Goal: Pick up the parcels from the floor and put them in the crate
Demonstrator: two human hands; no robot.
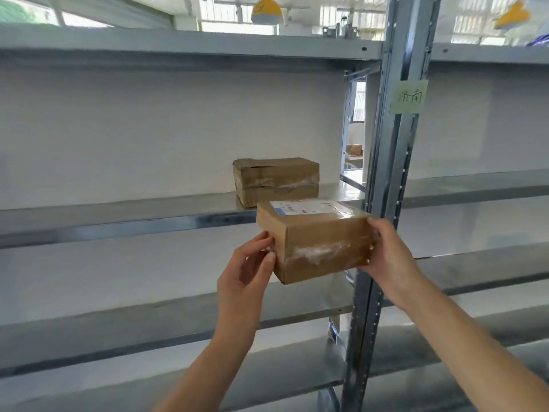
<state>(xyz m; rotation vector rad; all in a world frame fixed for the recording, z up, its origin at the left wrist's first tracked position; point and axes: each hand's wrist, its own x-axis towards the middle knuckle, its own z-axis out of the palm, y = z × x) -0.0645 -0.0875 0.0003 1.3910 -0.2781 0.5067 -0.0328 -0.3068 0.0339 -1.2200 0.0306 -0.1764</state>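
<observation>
1. Parcel point(318, 239): in the head view we see a brown cardboard box held up in the air between both hands, in front of a grey metal rack. It hangs about level with the front edge of the middle shelf point(118, 212). We cannot tell whether its far edge touches that shelf.
2. The left grip point(246, 272) is grasping the parcel at its left end, with thumb and fingertips pressed against the cardboard and the fingers lightly curled.
3. The right grip point(389, 257) is grasping the parcel's right end. Its fingers wrap round the corner, and the fingertips show on the front face.
4. The parcel is tilted a little, with its near lower corner pointing down towards us. A white shipping label point(300, 207) lies on its top, and clear tape crosses the front face.
5. A second box point(276, 179), brown, dented and banded with clear tape, stands on the middle shelf. It is behind the held parcel and slightly to the left, apart from it.
6. An upright post point(395, 162) of the rack stands just to the right of the parcel, behind the right grip. A pale green note point(408, 96) with handwriting is stuck to it higher up.
7. More shelves run below the hands, among them a lower shelf point(148, 322).
8. Above the top shelf we see bright windows and a yellow hanging ornament point(266, 10).
</observation>
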